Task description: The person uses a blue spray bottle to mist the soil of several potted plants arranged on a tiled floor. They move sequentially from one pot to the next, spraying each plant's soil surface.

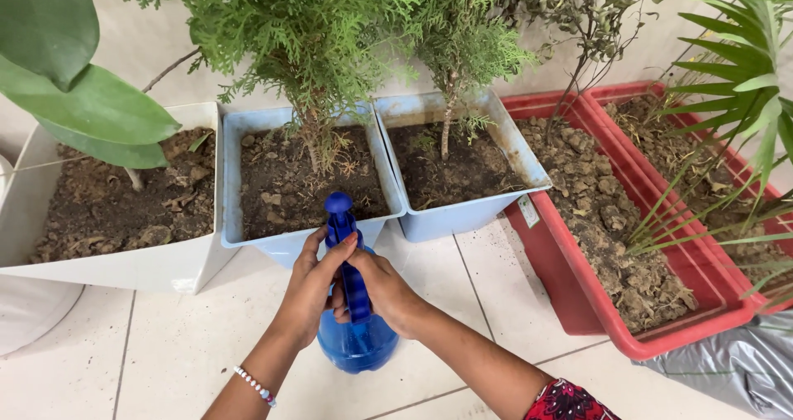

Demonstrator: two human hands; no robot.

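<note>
The blue sprayer [355,337] stands upright over the tiled floor [165,346], its long axis running from the round tank at the bottom up to the pump head [338,204] at the top. Both hands meet on its neck. The left hand [310,292] wraps the neck from the left, its grip closed on the sprayer with a finger laid up along the head. The right hand [384,292] closes on the handle from the right, just as near. The head points away from the person, toward the blue pot [289,242] with the conifer [314,23] just beyond. A white pot [124,267] stands left, a red trough [578,304] right.
</note>
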